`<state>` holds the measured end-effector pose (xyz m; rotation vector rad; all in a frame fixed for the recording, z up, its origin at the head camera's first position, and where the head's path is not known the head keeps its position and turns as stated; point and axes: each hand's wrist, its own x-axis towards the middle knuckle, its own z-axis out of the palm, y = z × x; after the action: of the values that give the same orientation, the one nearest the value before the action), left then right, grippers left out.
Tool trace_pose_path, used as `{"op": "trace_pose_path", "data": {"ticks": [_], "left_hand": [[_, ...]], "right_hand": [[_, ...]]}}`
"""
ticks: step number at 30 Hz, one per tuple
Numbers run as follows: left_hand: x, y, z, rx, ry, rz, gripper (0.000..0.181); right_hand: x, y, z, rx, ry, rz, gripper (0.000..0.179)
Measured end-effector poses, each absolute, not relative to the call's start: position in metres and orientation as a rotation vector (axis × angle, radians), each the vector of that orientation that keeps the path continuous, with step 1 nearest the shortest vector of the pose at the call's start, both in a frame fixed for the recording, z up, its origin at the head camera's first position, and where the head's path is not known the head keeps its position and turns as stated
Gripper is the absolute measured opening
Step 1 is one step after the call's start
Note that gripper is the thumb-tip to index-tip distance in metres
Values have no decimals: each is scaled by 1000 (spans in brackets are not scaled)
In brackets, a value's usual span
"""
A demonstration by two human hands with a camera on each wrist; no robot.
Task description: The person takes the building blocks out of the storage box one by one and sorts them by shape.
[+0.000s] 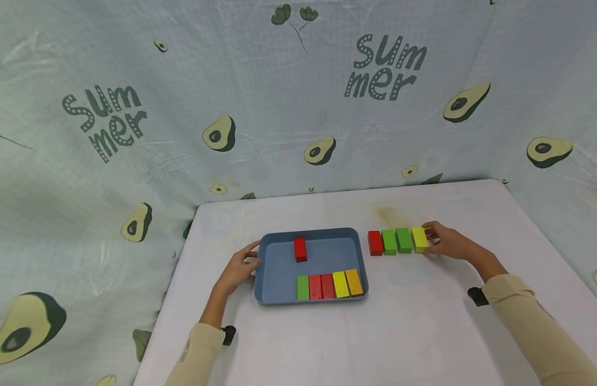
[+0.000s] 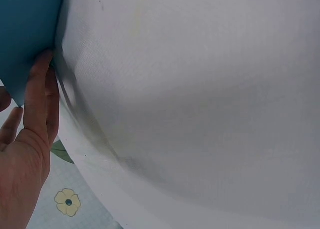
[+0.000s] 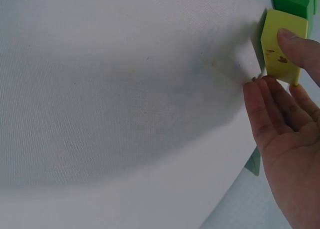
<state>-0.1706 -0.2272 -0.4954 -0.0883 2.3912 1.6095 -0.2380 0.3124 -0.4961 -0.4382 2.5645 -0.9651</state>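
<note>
At the left end of the blue-grey tray (image 1: 279, 269), my left hand (image 1: 238, 271) rests its fingers against the outer wall. In the left wrist view, those fingers (image 2: 37, 96) lie nearly straight along the tray's side. My right hand (image 1: 445, 240) is at the right side of a yellow block (image 1: 419, 239), the last in a row on the table. The right wrist view has the thumb overlapping this block's face and the straight fingertips right at its edge. Left of it in the row stand two green blocks (image 1: 403, 240) and a red block (image 1: 375, 243).
Inside the tray, a red block (image 1: 300, 250) lies near the back wall. Along the front wall are a green block (image 1: 303, 288), two red blocks (image 1: 315, 287), a yellow block (image 1: 341, 284) and an orange block (image 1: 354, 282). A patterned sheet (image 1: 279, 96) hangs behind the white table (image 1: 327, 343).
</note>
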Motion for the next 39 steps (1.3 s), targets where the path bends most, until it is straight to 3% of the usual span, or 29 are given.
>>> {"op": "trace_pose_path", "data": {"ticks": [14, 25, 39], "left_hand": [[-173, -230, -500, -79, 2387, 1622, 55], [-171, -229, -499, -81, 2396, 1615, 57], [-172, -230, -501, -81, 2380, 1629, 57]], "right_hand": [[-241, 309, -501, -455, 2600, -917, 61], [-233, 311, -499, -414, 2611, -981, 92], [-231, 298, -489, -495, 2711, -1156, 69]]}}
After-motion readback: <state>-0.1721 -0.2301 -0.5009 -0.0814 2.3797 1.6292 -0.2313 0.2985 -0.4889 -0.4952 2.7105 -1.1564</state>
